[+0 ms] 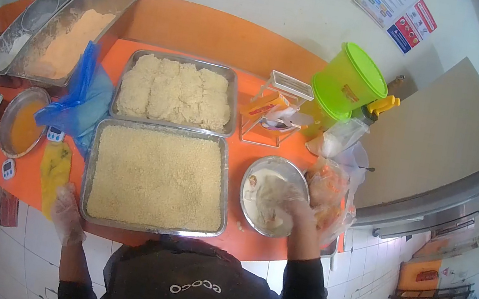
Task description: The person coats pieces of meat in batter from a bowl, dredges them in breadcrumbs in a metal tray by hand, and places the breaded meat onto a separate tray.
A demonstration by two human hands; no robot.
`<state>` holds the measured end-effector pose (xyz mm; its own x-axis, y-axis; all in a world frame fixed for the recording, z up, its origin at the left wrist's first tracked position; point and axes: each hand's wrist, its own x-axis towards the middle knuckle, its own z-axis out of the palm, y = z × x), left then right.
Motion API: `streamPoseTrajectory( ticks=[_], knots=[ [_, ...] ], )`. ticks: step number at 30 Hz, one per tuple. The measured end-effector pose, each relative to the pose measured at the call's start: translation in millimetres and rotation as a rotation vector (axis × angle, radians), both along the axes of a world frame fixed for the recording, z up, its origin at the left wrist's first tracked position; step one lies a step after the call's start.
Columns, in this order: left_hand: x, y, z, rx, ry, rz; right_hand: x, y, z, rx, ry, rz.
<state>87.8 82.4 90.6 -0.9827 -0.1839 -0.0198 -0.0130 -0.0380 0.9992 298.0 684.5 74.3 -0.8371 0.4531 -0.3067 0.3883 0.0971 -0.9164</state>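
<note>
My left hand (68,216), in a clear plastic glove, rests at the table's front edge, its fingers loosely stretched over the lower end of a yellow cloth (54,172). Just right of it lies a metal tray (150,229) spread with pale crumbs (159,177). My right hand (286,205), gloved too, reaches down into a round metal bowl (245,216) of white powder or batter. Motion smears its fingers, so I cannot make out their grip. A small brownish piece (252,182) shows at the bowl's left side.
Behind stands a tray of pale breaded pieces (176,91). At left are metal bins with orange powder (78,37), an orange-liquid bowl (23,126), a blue plastic bag (80,97) and timers (9,168). At right sit plastic bags (328,189), a wire rack (271,110) and green tubs (349,82).
</note>
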Motion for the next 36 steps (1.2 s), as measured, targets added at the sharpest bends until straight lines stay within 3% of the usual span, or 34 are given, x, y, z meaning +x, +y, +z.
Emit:
streamPoseTrajectory(
  ticks=[2, 5, 10, 12, 13, 17, 20, 25, 29, 31, 33, 36],
  knots=[
    [1, 3, 6, 0.015, -0.04, 0.006, -7, -4, -20, -0.136, -0.002, -0.078],
    [3, 6, 21, -0.122, -0.129, 0.018, -3, -35, 2, 0.036, 0.026, -0.12],
    [0, 1, 0, 0.082, -0.015, -0.033, 2, -33, 32, 0.385, -0.143, 0.075],
    [1, 0, -4, 0.147, 0.013, -0.044, 10, -24, 31, 0.709, -0.164, 0.186],
    [1, 0, -5, 0.169, 0.021, -0.041, 13, -21, 31, 0.708, -0.155, 0.183],
    [5, 8, 13, 0.001, 0.008, -0.04, 30, -15, 42, 0.403, -0.04, 0.014],
    [2, 3, 0, 0.149, -0.003, -0.012, 29, -19, 48, 0.139, 0.048, -0.109],
    [1, -2, -3, 0.083, -0.043, -0.036, 20, -28, 54, -0.264, 0.147, -0.246],
    [5, 3, 8, -0.057, -0.006, -0.032, 32, -45, 68, -0.389, 0.124, -0.253],
    [4, 8, 5, 0.072, 0.037, -0.007, 33, -70, 95, -0.288, 0.071, -0.149],
    [3, 8, 4, 0.107, 0.003, 0.01, 51, -44, 77, 0.446, 0.045, 0.26],
    [2, 3, 4, 0.045, -0.102, 0.017, 82, -26, 71, 0.509, 0.093, 0.279]
  ],
)
